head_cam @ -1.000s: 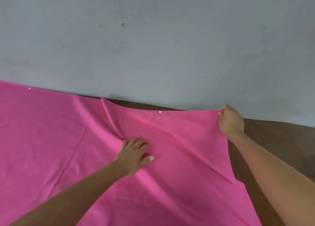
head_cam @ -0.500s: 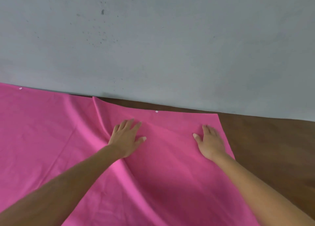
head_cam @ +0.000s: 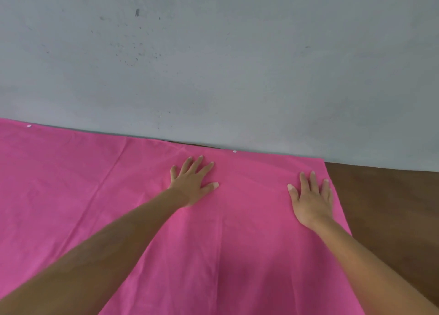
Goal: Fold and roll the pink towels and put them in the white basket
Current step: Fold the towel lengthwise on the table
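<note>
A large pink towel (head_cam: 71, 196) lies spread flat across the brown table, its far edge against the grey wall. My left hand (head_cam: 192, 184) rests palm down on the towel near the far edge, fingers straight and spread. My right hand (head_cam: 312, 198) presses flat on the towel beside its right edge, fingers straight. Two small white snaps show on the far hem. The white basket is out of view.
The grey wall (head_cam: 213, 65) rises directly behind the table. Bare brown tabletop (head_cam: 392, 219) shows to the right of the towel.
My right hand let go of the towel's far right corner and laid it down. Both hands now lie flat, and the raised fold near my left hand has been smoothed out.
</note>
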Demonstrator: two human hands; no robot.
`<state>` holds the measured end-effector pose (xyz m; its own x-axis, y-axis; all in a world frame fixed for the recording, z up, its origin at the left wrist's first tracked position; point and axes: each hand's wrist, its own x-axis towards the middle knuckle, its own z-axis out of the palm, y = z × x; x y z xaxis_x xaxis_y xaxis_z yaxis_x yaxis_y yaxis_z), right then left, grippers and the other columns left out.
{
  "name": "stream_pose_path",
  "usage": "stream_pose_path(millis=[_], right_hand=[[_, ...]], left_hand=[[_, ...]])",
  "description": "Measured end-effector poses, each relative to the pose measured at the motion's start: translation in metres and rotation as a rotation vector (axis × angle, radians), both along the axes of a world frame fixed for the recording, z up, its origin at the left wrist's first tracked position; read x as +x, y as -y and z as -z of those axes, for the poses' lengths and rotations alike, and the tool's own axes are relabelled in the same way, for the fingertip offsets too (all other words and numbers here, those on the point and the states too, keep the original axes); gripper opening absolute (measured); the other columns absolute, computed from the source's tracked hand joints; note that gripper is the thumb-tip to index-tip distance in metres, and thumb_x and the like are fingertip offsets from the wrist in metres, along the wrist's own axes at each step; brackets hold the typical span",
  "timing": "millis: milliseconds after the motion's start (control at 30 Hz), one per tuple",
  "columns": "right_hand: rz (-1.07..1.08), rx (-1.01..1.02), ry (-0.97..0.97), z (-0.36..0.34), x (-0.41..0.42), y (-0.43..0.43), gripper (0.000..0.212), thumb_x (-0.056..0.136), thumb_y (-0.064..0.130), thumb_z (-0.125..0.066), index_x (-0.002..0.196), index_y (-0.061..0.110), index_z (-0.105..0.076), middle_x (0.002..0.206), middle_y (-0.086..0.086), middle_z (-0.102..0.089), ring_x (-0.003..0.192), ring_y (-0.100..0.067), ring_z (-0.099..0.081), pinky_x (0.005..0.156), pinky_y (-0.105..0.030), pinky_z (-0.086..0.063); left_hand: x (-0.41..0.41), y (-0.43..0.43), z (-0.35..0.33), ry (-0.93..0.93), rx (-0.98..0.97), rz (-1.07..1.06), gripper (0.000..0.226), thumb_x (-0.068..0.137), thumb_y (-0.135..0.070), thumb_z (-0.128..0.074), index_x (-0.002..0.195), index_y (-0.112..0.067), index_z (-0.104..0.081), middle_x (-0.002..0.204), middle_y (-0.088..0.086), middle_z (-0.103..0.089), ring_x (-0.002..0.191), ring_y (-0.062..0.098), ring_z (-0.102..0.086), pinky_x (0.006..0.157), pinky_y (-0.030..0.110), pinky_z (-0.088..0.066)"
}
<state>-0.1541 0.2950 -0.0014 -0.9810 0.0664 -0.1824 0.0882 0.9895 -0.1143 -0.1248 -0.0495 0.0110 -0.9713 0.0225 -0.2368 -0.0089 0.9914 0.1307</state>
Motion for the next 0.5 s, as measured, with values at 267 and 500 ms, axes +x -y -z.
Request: stream_pose_path(millis=[267, 500], right_hand=[[-0.088, -0.051, 0.051, -0.024, 0.002, -0.027, 0.077, 0.1, 0.065, -0.024, 0.162, 0.025, -0.001, 0.17, 0.0, 0.005, 0.156, -0.027, 0.007, 0.126, -0.047, -0.006], [-0.078, -0.066, 0.09, -0.04, 0.09, -0.053, 0.079, 0.097, 0.068, -0.026, 0.162, 0.028, -0.005, 0.169, 0.004, -0.005, 0.156, -0.02, 0.0, 0.125, -0.047, -0.013]], left_hand=[[-0.009, 0.007, -0.007, 0.013, -0.026, -0.103, 0.098, 0.08, -0.092, -0.024, 0.159, -0.044, 0.009, 0.168, 0.004, 0.018, 0.153, 0.044, 0.013, 0.12, 0.066, -0.006], [0.002, -0.009, -0.019, -0.01, 0.037, 0.009, 0.089, 0.09, -0.082, -0.025, 0.161, -0.038, 0.002, 0.17, 0.006, 0.01, 0.154, 0.043, 0.007, 0.123, 0.059, -0.006]])
